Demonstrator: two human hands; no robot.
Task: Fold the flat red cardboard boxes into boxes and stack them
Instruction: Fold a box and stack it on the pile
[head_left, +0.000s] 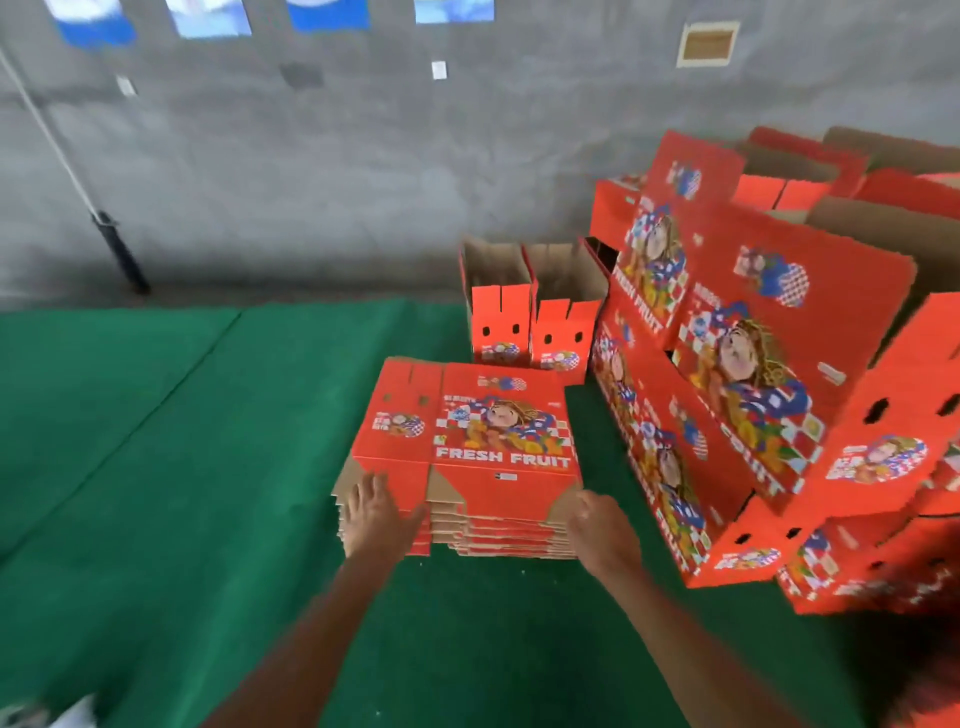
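Top flat box (467, 431): "FRESH FRUIT" in white capitals along the lower edge of its red printed face.
Smaller print on the same face: blurred, unreadable.
Folded boxes (753, 364) on the right: large lettering runs beside the cartoon figure, too tilted and blurred to read.

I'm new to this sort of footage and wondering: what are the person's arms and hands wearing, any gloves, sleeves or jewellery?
Nothing shows on them. The left hand and right hand are bare, with no gloves, and both forearms are bare as far as the bottom edge, with no sleeve, watch or bracelet. The picture is blurred, so a thin ring could go unseen.
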